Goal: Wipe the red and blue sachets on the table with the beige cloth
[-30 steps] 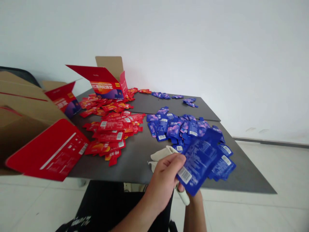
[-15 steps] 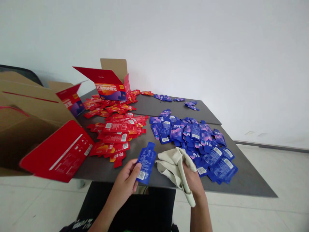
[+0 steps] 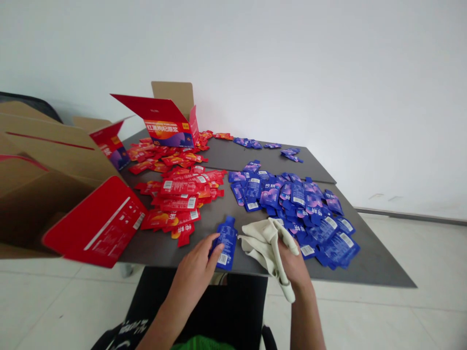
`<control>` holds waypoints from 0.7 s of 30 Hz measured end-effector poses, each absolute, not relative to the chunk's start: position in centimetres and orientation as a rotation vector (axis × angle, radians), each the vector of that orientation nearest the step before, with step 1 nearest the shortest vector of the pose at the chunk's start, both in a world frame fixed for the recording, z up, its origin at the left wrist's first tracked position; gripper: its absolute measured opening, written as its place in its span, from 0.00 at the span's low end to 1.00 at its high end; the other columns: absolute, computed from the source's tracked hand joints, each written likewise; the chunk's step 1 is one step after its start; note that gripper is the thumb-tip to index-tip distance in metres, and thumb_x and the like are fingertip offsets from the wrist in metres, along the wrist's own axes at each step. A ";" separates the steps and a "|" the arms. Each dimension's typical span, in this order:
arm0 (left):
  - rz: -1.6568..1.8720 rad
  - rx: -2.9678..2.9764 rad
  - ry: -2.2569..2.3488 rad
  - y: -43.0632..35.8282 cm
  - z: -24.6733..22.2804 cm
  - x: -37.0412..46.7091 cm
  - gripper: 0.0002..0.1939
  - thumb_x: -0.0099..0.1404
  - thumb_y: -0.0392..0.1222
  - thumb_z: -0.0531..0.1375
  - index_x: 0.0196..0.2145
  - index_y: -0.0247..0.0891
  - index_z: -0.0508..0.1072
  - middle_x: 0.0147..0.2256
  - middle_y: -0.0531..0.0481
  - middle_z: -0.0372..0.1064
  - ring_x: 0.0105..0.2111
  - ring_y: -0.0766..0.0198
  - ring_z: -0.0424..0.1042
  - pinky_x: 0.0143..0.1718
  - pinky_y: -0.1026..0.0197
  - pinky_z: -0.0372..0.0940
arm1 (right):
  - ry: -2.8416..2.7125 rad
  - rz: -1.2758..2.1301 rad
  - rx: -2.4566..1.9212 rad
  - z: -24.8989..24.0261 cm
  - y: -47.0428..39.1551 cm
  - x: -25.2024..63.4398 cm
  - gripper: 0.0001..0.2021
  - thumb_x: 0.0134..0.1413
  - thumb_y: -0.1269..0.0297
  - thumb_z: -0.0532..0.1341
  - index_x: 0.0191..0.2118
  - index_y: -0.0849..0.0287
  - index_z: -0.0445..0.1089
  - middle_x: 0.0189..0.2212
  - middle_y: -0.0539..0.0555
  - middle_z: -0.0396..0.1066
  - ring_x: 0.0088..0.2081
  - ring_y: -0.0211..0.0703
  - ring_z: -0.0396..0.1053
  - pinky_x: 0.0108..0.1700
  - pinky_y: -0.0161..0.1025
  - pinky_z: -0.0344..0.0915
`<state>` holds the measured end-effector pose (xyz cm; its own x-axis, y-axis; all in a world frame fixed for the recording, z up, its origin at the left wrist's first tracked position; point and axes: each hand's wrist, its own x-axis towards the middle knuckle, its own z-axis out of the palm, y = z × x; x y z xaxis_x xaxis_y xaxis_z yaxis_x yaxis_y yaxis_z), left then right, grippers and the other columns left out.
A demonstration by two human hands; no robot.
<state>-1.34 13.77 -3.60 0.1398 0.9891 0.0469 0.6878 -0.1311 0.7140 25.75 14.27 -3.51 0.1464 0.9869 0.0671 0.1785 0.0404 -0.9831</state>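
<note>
My left hand (image 3: 199,267) is closed on the left side of a blue drink pouch (image 3: 228,239), with the thumb over its face. The pouch stands spout-away at the table's near edge, its text and barcode facing up. In my right hand (image 3: 294,265) is a bunched pale cloth (image 3: 264,238), draped over the fingers and hanging past the table edge. Most of the right fingers are hidden by it. Just beyond the cloth spreads a heap of blue pouches (image 3: 297,194). Red pouches (image 3: 180,187) lie piled ahead of my left hand.
An open red carton (image 3: 168,133) stands at the back left. Closer, a large open cardboard box (image 3: 54,150) with a red flap (image 3: 104,223) leans over the dark table's (image 3: 372,257) left side. Several blue pouches (image 3: 248,143) lie near the back edge, before a white wall.
My left hand has tilted and turned more palm-down on the pouch, which has shifted slightly right. The cloth stays in my right hand. The view has shifted a little.
</note>
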 end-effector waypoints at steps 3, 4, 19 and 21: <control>0.710 2.011 1.607 12.7 -3.8 -1.7 0.22 0.75 0.54 0.55 0.61 0.43 0.72 0.50 0.43 0.70 0.45 0.55 0.78 0.48 0.53 0.73 | -1.256 0.963 -1.359 -3.7 14.2 25.8 0.20 0.62 0.51 0.64 0.54 0.57 0.77 0.54 0.58 0.78 0.56 0.61 0.74 0.59 0.52 0.70; 0.728 2.047 1.603 12.4 -4.1 -1.8 0.22 0.74 0.54 0.57 0.61 0.44 0.73 0.50 0.44 0.68 0.44 0.56 0.77 0.47 0.54 0.73 | -1.261 0.967 -1.358 -3.7 14.2 25.8 0.20 0.62 0.51 0.64 0.54 0.58 0.77 0.54 0.58 0.78 0.56 0.61 0.73 0.59 0.52 0.71; 0.989 2.437 1.465 10.7 -6.8 -0.8 0.15 0.70 0.40 0.66 0.53 0.53 0.80 0.53 0.48 0.73 0.51 0.52 0.68 0.50 0.51 0.63 | -1.226 1.002 -1.389 -3.9 14.2 25.7 0.22 0.61 0.52 0.65 0.56 0.57 0.76 0.55 0.58 0.78 0.59 0.60 0.72 0.63 0.52 0.68; 1.029 2.401 1.459 10.8 -6.9 -0.8 0.15 0.70 0.41 0.67 0.52 0.54 0.80 0.52 0.49 0.74 0.51 0.53 0.69 0.50 0.52 0.62 | -1.234 1.003 -1.397 -3.9 14.2 25.8 0.22 0.60 0.52 0.66 0.56 0.58 0.76 0.55 0.58 0.78 0.58 0.61 0.73 0.63 0.53 0.67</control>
<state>-0.79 10.75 -6.93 0.2920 0.8296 0.4760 0.7270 -0.5159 0.4532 25.82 14.22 -3.91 0.1428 0.9895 0.0236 0.1792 -0.0024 -0.9838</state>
